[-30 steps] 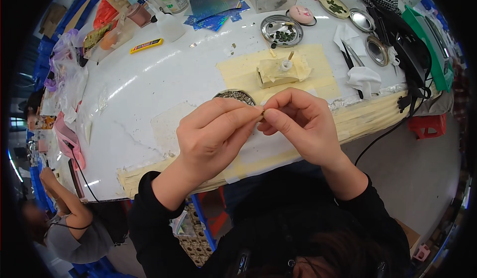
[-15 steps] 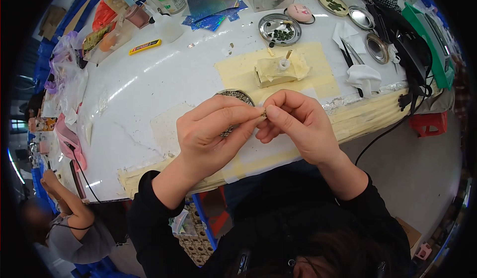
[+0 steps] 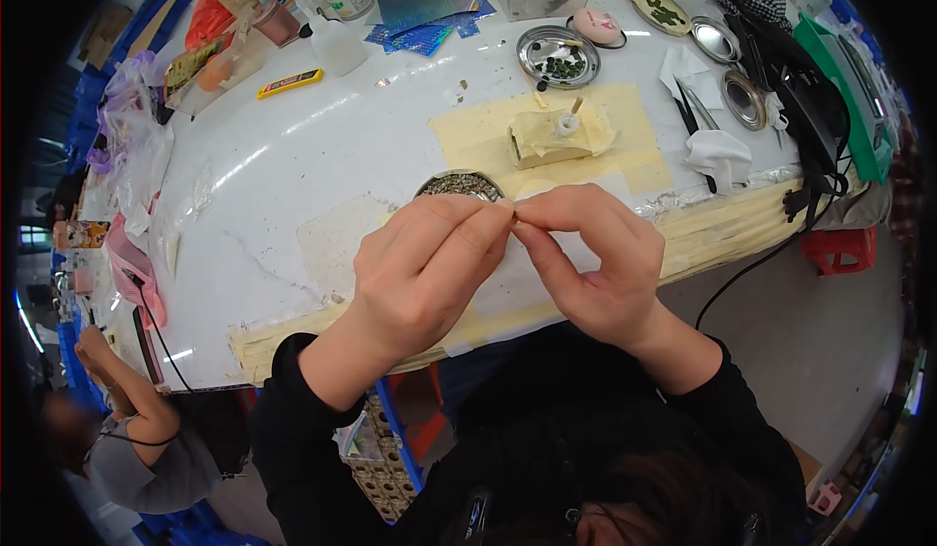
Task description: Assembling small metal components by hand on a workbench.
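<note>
Both hands meet at the fingertips over the near part of the white table. My left hand (image 3: 420,268) is closed, thumb and fingers pinched together. My right hand (image 3: 600,268) pinches with thumb and forefinger at the same spot. Whatever they hold there is tiny and mostly covered by the fingers, so its kind cannot be told. Just beyond my left fingers is a round dish (image 3: 457,183) of small grey-brown grains, its near side hidden by the hand. Farther off, a block wrapped in cream tape (image 3: 542,148) carries a small white holder (image 3: 567,123) with a thin stick upright in it.
A round metal tray (image 3: 558,56) with dark green bits lies beyond the block. Tweezers (image 3: 695,107) and a crumpled white cloth (image 3: 719,156) are at the right. A yellow box cutter (image 3: 290,83) lies far left. Another person (image 3: 146,439) sits at the lower left.
My right fingers have straightened into a narrower pinch, and my left hand has turned, knuckles up. More of the grain dish's far side shows. The view has shifted slightly.
</note>
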`<move>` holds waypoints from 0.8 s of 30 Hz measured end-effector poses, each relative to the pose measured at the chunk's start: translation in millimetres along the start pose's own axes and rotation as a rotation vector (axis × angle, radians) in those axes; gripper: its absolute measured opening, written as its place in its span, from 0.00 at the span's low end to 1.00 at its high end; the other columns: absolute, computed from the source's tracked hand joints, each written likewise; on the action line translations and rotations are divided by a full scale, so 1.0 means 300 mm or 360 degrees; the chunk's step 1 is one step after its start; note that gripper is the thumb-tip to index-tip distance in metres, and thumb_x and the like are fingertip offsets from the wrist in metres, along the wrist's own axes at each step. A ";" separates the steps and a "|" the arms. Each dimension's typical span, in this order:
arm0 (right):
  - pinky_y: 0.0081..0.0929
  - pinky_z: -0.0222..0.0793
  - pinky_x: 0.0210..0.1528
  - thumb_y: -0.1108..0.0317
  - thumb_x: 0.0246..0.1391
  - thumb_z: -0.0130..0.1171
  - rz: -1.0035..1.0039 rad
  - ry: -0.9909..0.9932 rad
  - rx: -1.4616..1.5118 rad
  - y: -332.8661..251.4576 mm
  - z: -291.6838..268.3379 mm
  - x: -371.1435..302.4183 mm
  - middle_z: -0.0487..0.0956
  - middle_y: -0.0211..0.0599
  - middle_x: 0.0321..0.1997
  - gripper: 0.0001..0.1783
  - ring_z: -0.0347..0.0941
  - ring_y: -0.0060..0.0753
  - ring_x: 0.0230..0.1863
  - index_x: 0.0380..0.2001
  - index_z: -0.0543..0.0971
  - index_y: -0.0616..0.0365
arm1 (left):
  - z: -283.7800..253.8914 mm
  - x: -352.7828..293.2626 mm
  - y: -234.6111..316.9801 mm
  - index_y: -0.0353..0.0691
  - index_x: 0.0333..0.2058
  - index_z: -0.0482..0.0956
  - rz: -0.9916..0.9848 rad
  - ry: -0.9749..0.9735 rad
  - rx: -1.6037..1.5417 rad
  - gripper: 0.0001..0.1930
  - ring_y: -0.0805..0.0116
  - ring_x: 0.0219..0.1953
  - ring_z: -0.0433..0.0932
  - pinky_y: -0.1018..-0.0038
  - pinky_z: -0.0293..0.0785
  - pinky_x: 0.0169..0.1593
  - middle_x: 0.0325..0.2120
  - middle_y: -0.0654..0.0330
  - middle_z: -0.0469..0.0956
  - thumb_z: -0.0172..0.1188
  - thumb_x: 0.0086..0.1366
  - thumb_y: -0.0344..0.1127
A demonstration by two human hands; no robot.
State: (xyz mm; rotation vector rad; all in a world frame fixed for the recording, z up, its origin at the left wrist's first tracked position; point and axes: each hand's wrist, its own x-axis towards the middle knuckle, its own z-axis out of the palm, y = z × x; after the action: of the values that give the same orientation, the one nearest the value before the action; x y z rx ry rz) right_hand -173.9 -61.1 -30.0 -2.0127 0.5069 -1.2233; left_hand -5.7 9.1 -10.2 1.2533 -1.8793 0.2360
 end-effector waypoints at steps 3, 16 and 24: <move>0.23 0.77 0.33 0.78 0.52 0.66 -0.0337 0.0059 -0.0280 0.006 0.010 0.009 0.82 0.38 0.32 0.06 0.81 0.29 0.30 0.34 0.81 0.63 | 0.000 -0.003 0.001 0.33 0.35 0.83 -0.0034 -0.0006 0.0017 0.13 0.65 0.27 0.81 0.75 0.77 0.29 0.28 0.55 0.81 0.70 0.48 0.18; 0.16 0.75 0.40 0.72 0.61 0.60 0.0982 -0.0256 0.1112 -0.010 -0.044 0.015 0.81 0.33 0.34 0.08 0.79 0.18 0.37 0.39 0.79 0.67 | 0.001 0.001 -0.017 0.36 0.33 0.83 -0.0193 -0.0014 -0.0348 0.12 0.65 0.27 0.80 0.75 0.77 0.28 0.27 0.58 0.80 0.70 0.47 0.20; 0.15 0.74 0.39 0.71 0.62 0.60 0.0733 -0.0300 0.0761 0.002 -0.039 0.001 0.81 0.32 0.32 0.07 0.78 0.17 0.35 0.38 0.79 0.66 | 0.005 0.004 -0.005 0.36 0.33 0.83 -0.0116 -0.0008 -0.0204 0.11 0.65 0.27 0.80 0.75 0.77 0.29 0.27 0.57 0.80 0.70 0.48 0.20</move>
State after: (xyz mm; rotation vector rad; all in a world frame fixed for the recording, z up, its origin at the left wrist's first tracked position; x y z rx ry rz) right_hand -184.1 -66.0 -26.7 -1.4788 0.4935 -0.7724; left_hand -5.5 6.7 -10.5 1.2329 -1.8193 0.0720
